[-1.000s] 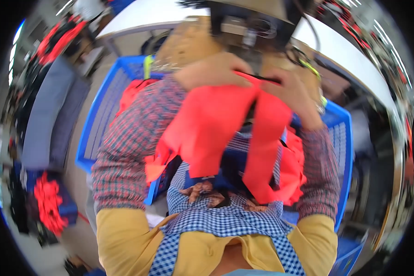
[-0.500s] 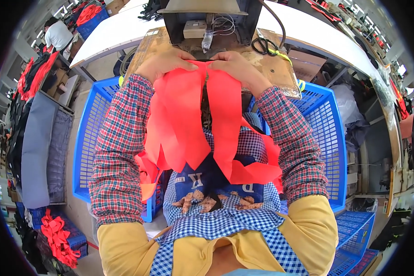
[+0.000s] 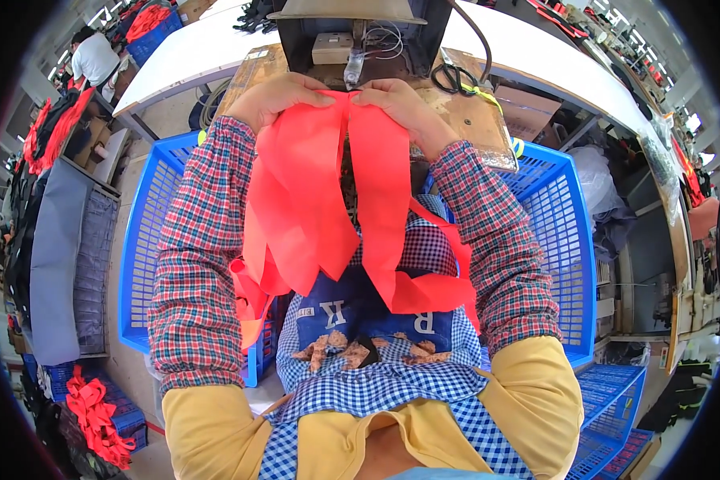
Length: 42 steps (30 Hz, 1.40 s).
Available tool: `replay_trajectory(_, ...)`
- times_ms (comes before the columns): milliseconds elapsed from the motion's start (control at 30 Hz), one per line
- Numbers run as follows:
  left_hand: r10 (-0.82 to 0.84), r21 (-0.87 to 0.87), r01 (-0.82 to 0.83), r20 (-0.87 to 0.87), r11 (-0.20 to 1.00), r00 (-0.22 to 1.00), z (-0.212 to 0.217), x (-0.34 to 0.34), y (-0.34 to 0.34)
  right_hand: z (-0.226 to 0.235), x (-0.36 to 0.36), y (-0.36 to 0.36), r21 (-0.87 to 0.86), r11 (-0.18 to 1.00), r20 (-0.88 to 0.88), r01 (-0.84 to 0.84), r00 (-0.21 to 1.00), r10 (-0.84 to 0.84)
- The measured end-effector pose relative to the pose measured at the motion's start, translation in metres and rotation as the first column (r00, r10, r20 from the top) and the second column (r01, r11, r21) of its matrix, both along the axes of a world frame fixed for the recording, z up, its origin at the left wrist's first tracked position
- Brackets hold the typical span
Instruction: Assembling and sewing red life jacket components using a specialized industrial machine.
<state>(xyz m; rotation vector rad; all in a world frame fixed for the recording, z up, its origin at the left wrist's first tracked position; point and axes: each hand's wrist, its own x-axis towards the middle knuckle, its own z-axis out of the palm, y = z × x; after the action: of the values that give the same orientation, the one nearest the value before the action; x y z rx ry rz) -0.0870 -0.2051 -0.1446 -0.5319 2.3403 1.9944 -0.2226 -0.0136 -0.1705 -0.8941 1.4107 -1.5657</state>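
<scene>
Between my two hands hang long red fabric strips (image 3: pixel 300 192) with pointed cut ends, their upper ends brought together just below the metal tip of a machine (image 3: pixel 354 66). My left hand (image 3: pixel 284 100) pinches the top of the left strips between thumb and fingers. On the other side my right hand (image 3: pixel 396 108) pinches the top of a second red strip (image 3: pixel 382 184), which drops down and folds over my blue checked apron (image 3: pixel 376 392). The fingertips almost meet at the machine tip. Whether the ends overlap there, I cannot make out.
Blue plastic baskets stand left (image 3: pixel 140 276) and right (image 3: pixel 568 240) of my arms. Black scissors (image 3: pixel 454 78) lie on the worn wooden machine table (image 3: pixel 484 128). White tables (image 3: pixel 192 60) extend behind. A red strip pile (image 3: pixel 96 416) sits lower left; a person (image 3: pixel 94 58) bends over at far left.
Both hands have moved slightly forward with the red strips, bringing the strip ends closer to the machine tip. The grip of each hand looks the same.
</scene>
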Motion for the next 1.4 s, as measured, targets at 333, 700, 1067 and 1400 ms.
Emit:
replay_trajectory(333, 0.006, -0.042, -0.007, -0.004, 0.999, 1.000, 0.005, -0.001, 0.000, 0.000, -0.001, -0.003, -0.030, 0.999, -0.032, 0.042, 0.999, -0.043)
replay_trajectory(700, 0.022, -0.061, -0.023, -0.010, 0.998, 1.000, 0.009, -0.018, -0.002, -0.002, -0.014, -0.011, -0.053, 0.994, -0.076, 0.100, 0.992, -0.104)
replay_trajectory(1067, 0.245, -0.088, -0.260, -0.151, 0.962, 0.958, 0.044, 0.083, -0.036, 0.095, -0.161, 0.226, -0.252, 0.586, -0.747, 0.770, 0.230, -0.623)
replay_trajectory(1400, -0.569, -0.575, 0.228, -0.525, 0.785, 0.633, 0.146, 0.017, 0.204, 0.152, 0.100, 0.204, -0.198, 0.910, -0.541, 0.364, 0.733, -0.411)
